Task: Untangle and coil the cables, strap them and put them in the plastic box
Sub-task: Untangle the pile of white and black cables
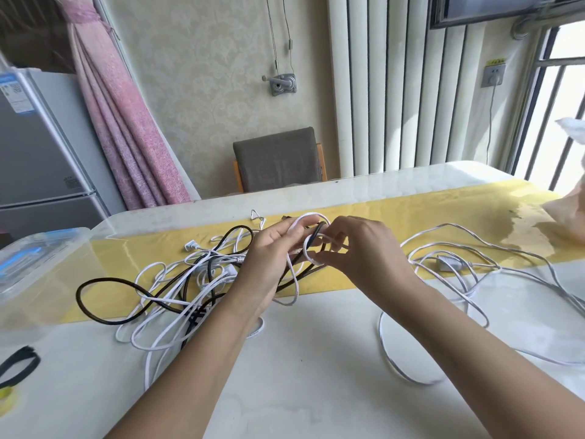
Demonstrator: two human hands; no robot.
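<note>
Meeting over the yellow cloth runner (443,204) that crosses the white table (316,359) from left to right, both hands work at a knot held just above the middle of it. The left hand (269,258) has its fingers curled through a loop of thin white cable (308,213). The right hand (367,245) pinches the same cable between thumb and fingertips. A thin black cable (319,231) passes through the loop between the two hands. From the knot, strands drop to a loose tangle of white and black cables (107,280) spread left of centre, partly on the runner. More white cable (443,225) lies in wide loops towards the right edge. A clear plastic box with blue latches (63,236) stands at the table's left edge, lid on. A black strap (22,364) lies curled near the near-left corner.
</note>
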